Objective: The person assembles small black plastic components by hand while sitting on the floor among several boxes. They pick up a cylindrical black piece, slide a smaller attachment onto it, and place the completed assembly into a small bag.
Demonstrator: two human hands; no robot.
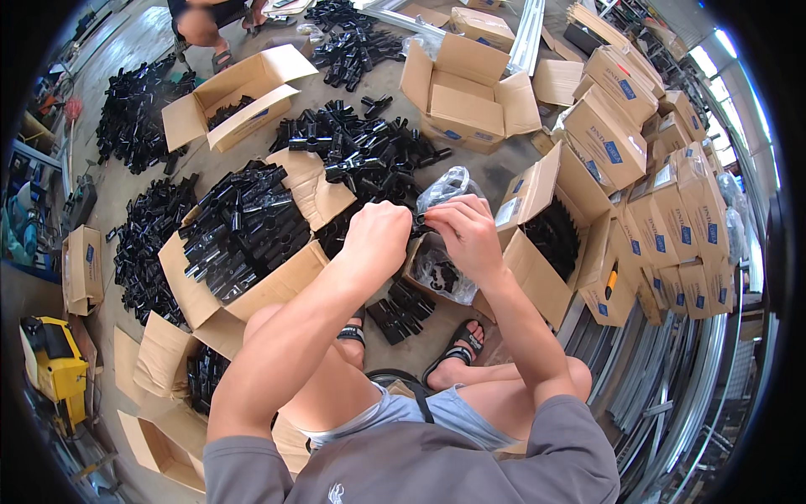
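Observation:
Both hands meet in front of me over a small dark gap between boxes. My left hand (379,233) is curled into a fist around a black tubular part (419,223), most of which its fingers hide. With thumb and fingers pinched, my right hand (470,235) is at the exposed end of that part; any smaller piece in the pinch is hidden. Just below the right hand sits a clear plastic bag (445,277) holding small black pieces. Left of my hands stands an open carton (290,281) filled with black tubular parts. Several more parts (401,311) lie on the floor near my feet.
Heaps of black parts (147,113) cover the floor ahead and left. Open cartons (474,92) stand ahead, another with black parts (558,239) at right. Stacked boxes (680,214) and metal bars (621,370) line the right side. Another person (201,29) sits far left.

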